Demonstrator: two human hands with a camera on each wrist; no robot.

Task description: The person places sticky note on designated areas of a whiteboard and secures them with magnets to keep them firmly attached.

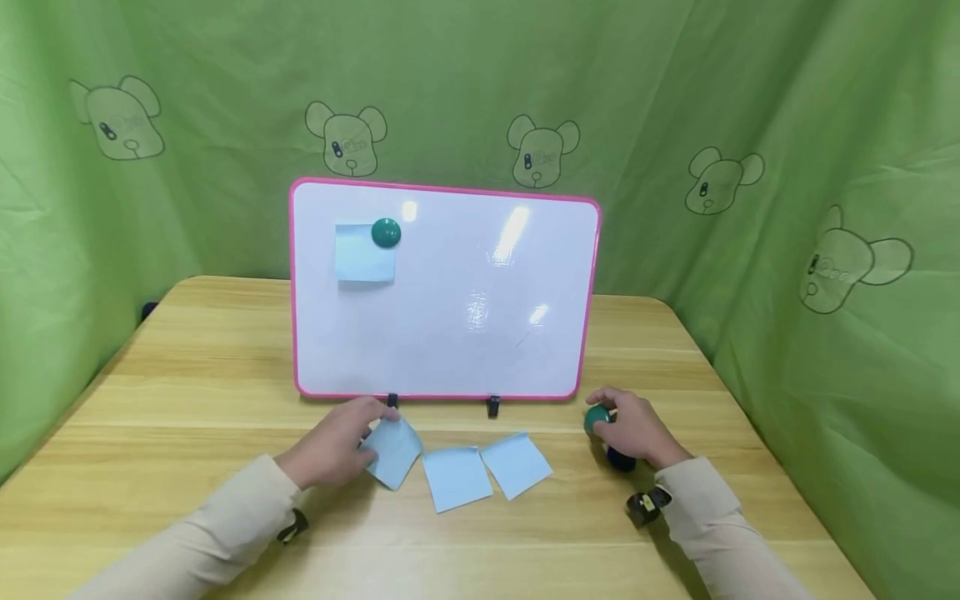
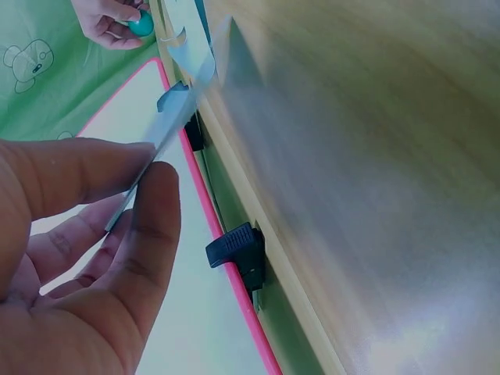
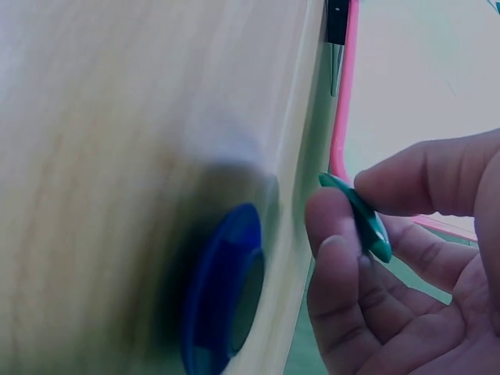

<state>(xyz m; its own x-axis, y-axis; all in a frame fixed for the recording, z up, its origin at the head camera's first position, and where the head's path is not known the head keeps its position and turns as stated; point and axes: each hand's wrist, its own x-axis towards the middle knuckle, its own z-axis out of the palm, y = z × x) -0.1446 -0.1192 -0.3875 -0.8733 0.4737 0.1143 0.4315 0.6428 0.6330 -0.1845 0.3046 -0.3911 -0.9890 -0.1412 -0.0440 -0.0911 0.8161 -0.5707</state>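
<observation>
Here, my left fingers (image 1: 367, 407) pinching a note (image 1: 395, 452), my right fingers (image 3: 336, 293) gripping a green magnet (image 3: 370, 225), blue magnet (image 3: 207, 297) near them, board (image 1: 442, 342) beyond.

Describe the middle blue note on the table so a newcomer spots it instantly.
Find the pink-framed whiteboard standing on the wooden table. In front of its lower edge, take the middle note of a light-blue row of three. It alone has a note on either side: the left note is pinched by the left hand, and the right note lies more askew.
</observation>
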